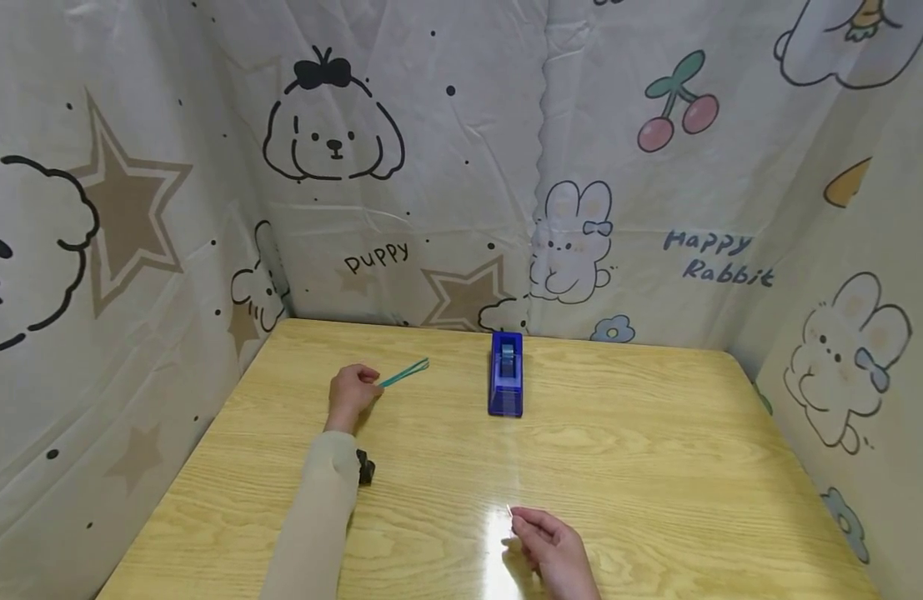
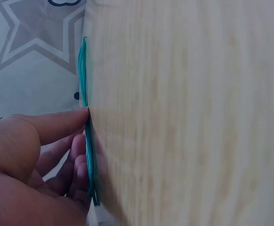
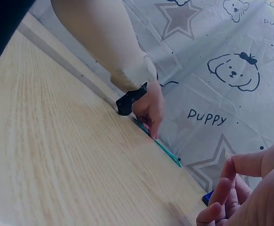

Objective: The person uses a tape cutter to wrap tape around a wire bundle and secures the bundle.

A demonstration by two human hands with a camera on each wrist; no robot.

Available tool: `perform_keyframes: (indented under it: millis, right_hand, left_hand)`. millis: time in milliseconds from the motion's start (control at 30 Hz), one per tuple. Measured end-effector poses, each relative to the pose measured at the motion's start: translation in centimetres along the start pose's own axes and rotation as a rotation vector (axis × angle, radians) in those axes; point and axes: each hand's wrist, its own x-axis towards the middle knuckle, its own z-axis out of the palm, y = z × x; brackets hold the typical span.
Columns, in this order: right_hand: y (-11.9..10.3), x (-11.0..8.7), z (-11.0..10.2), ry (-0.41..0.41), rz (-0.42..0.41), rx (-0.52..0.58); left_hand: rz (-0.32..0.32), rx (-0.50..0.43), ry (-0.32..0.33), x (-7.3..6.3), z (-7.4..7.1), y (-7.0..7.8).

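My left hand (image 1: 352,393) is at the left part of the table, its thumb and fingers pinching a looped teal cord (image 1: 406,372). In the left wrist view the cord (image 2: 83,70) stretches long and thin along the tabletop, and a fingertip covers its middle. My right hand (image 1: 551,546), near the front of the table, pinches a tiny pale sliver (image 1: 509,511) between thumb and index finger. In the right wrist view that sliver (image 3: 227,154) looks like a piece of clear tape, though it is too small to be sure.
A blue tape dispenser (image 1: 505,375) stands near the table's back edge, its roll facing up. The wooden table (image 1: 641,450) is enclosed by printed curtains (image 1: 469,150) at the back and sides. A black device (image 1: 365,468) is strapped at my left wrist.
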Motion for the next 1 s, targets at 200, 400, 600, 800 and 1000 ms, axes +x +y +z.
perform_keyframes:
  millis: [200,400,600,800,1000]
  right_hand:
    - [0.1,0.0,0.1,0.003,-0.003,0.001]
    - [0.1,0.0,0.0,0.007,0.004,0.006]
    - [0.2,0.0,0.1,0.006,0.003,0.008]
    - [0.3,0.1,0.1,0.009,-0.008,0.008]
    - [0.2,0.1,0.2,0.004,-0.008,0.008]
  left_hand:
    - [0.031,0.074,-0.041,0.5,-0.3,-0.1]
    - [0.067,0.128,-0.127,1.1,0.0,-0.3]
    - [0.117,0.175,-0.194,1.1,-0.2,-0.2]
    - [0.171,0.226,-0.231,1.0,-0.3,0.1]
    - [0.200,0.264,-0.248,1.2,-0.3,-0.2]
